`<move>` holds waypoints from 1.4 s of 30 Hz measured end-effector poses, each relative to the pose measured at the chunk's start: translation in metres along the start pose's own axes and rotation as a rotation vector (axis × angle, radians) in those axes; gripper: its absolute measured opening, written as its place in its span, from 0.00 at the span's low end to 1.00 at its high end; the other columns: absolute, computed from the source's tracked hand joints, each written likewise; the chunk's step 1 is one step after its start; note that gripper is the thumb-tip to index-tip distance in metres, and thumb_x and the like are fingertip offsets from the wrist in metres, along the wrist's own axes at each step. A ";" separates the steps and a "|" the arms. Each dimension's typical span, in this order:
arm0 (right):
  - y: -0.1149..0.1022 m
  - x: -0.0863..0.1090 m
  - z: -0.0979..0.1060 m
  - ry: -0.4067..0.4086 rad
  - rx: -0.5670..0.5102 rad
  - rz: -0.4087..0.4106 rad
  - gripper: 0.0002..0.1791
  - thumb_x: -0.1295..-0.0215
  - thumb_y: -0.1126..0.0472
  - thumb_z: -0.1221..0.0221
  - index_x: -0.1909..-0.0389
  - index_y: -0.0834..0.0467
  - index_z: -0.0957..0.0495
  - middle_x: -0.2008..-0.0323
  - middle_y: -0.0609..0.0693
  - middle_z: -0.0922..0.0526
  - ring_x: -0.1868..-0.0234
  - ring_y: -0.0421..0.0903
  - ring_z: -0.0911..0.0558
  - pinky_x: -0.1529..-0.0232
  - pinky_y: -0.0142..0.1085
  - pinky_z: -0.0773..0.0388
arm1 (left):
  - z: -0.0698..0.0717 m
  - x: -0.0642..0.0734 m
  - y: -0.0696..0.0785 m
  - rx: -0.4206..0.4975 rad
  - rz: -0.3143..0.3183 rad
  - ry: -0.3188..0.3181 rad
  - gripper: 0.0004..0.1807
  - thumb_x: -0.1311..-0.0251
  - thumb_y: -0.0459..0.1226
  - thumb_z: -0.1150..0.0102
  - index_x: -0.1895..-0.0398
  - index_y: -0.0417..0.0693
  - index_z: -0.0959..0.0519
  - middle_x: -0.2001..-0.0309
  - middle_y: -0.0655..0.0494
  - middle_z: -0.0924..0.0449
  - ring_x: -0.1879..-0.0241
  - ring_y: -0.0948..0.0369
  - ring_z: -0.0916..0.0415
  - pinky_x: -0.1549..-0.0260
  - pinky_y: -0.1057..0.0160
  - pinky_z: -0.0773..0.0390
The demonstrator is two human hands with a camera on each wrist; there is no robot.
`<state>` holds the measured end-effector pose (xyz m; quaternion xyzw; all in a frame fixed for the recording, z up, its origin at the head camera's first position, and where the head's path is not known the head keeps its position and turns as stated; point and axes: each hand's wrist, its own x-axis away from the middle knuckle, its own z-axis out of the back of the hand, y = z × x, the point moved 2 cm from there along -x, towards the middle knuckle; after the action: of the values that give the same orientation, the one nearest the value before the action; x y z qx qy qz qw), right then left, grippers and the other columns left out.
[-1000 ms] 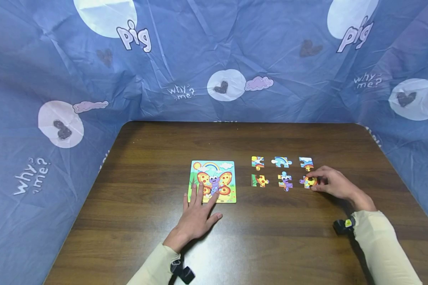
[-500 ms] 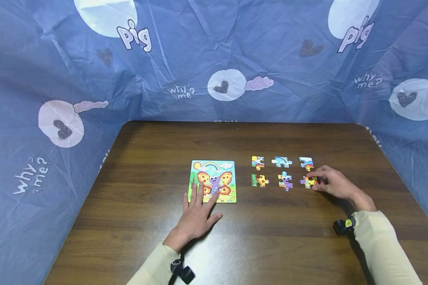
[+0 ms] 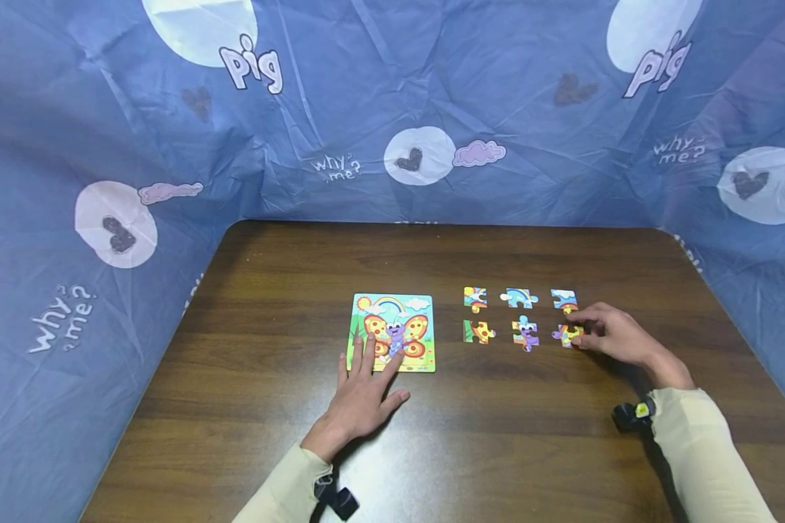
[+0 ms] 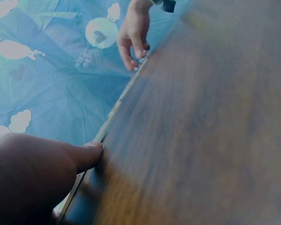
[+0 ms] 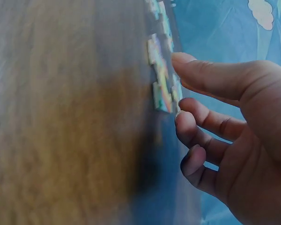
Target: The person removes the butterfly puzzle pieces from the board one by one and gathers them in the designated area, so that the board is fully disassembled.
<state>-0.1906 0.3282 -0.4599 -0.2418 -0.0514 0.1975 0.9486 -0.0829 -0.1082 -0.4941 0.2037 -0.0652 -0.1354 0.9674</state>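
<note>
Yellow, red-spotted jigsaw piece with purple tab point(image 3: 565, 335) at right end of near row on dark brown wood-grain bench point(image 3: 477, 428). Right hand point(image 3: 621, 340) at its edge: grip narrow; pinching or not, cannot tell. Risk: forefinger catching blue, cloud-printed piece point(image 3: 565, 296) just beyond, skewing row. Left hand point(image 3: 360, 401) spread on square butterfly-picture board point(image 3: 421, 317); uneven pressure might skid it.

The puzzle board point(image 3: 395, 327) carries a purple-and-orange butterfly pattern; the table point(image 3: 275, 319) is wood-grained brown, the backdrop point(image 3: 340, 94) blue.
</note>
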 end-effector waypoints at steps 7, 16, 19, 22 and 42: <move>-0.014 -0.006 0.007 0.075 0.016 0.055 0.21 0.41 0.64 0.31 0.46 0.63 0.18 0.59 0.59 0.19 0.70 0.30 0.28 0.71 0.29 0.30 | 0.000 0.001 -0.001 0.001 0.012 -0.010 0.36 0.30 0.58 0.51 0.22 0.62 0.42 0.20 0.33 0.62 0.19 0.37 0.70 0.26 0.29 0.63; -0.036 -0.017 0.008 0.093 0.023 0.095 0.18 0.40 0.61 0.31 0.49 0.61 0.17 0.60 0.57 0.18 0.69 0.33 0.27 0.70 0.30 0.31 | 0.000 0.002 -0.003 0.007 0.020 -0.015 0.36 0.30 0.58 0.50 0.22 0.63 0.42 0.19 0.34 0.64 0.19 0.38 0.71 0.26 0.30 0.63; -0.042 -0.023 0.008 0.085 0.009 0.105 0.18 0.39 0.62 0.32 0.48 0.61 0.17 0.58 0.58 0.17 0.68 0.35 0.25 0.69 0.30 0.29 | 0.000 0.002 -0.003 0.004 0.022 -0.010 0.37 0.31 0.58 0.49 0.22 0.63 0.43 0.19 0.34 0.64 0.19 0.38 0.71 0.26 0.30 0.63; -0.051 -0.030 0.007 0.078 -0.014 0.125 0.17 0.38 0.62 0.32 0.48 0.62 0.17 0.55 0.60 0.17 0.64 0.42 0.20 0.66 0.32 0.24 | 0.002 0.004 -0.003 -0.009 0.024 -0.002 0.37 0.31 0.58 0.49 0.21 0.63 0.43 0.19 0.35 0.64 0.19 0.38 0.71 0.26 0.29 0.63; -0.170 -0.105 -0.046 -0.065 -0.134 0.287 0.18 0.37 0.62 0.33 0.46 0.62 0.18 0.51 0.61 0.18 0.63 0.45 0.20 0.60 0.38 0.23 | 0.006 0.025 0.007 -0.026 0.092 0.033 0.39 0.33 0.59 0.46 0.22 0.61 0.42 0.20 0.31 0.61 0.22 0.30 0.64 0.28 0.27 0.56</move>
<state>-0.2188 0.1289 -0.4191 -0.3031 -0.0598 0.3349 0.8902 -0.0588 -0.1109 -0.4841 0.1900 -0.0565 -0.0881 0.9762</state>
